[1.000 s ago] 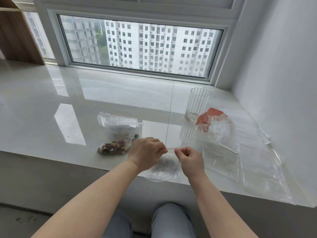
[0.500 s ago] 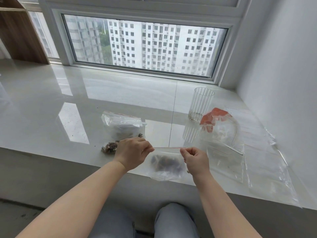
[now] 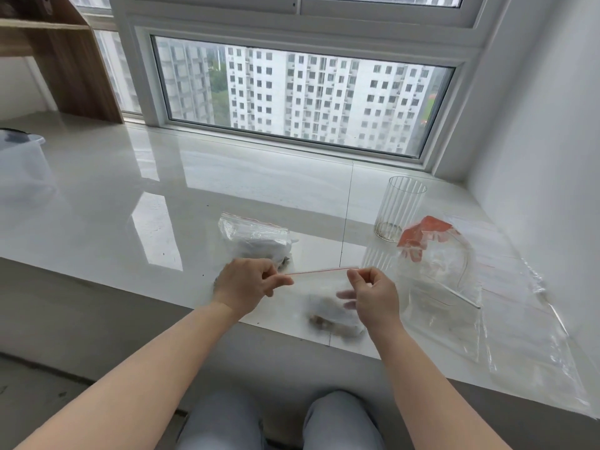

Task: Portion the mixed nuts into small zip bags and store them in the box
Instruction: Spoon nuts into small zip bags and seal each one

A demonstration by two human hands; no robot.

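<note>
At the near edge of the glossy white sill (image 3: 97,222), directly in front of me, hangs the small zip bag (image 3: 328,306). It is clear, thin, soft plastic with a red seal strip along the top and a dark clump of mixed nuts (image 3: 324,321) slumped at the bottom. My left hand (image 3: 246,287) pinches the left end of the strip between thumb and forefinger, and my right hand (image 3: 373,297) pinches the right end the same way, other fingers curled, so the strip is stretched taut between them.

I judge the risk to be a half-closed seal. If the strip is not pressed shut along its whole length, nuts could spill when the bag is carried. The bag also hangs close to the sill's edge, so a slipped pinch could drop it to the floor.

Just behind the small bag, to its left, lies a second filled bag (image 3: 256,238), crinkled and clear. To the right of the small bag sits a larger clear pouch (image 3: 438,271) with an orange top, and behind that a ribbed, upright, cylindrical glass (image 3: 399,206). Loose flat plastic sheets (image 3: 532,319) spread further right. Far to the left, a translucent plastic box (image 3: 22,157) waits.
</note>
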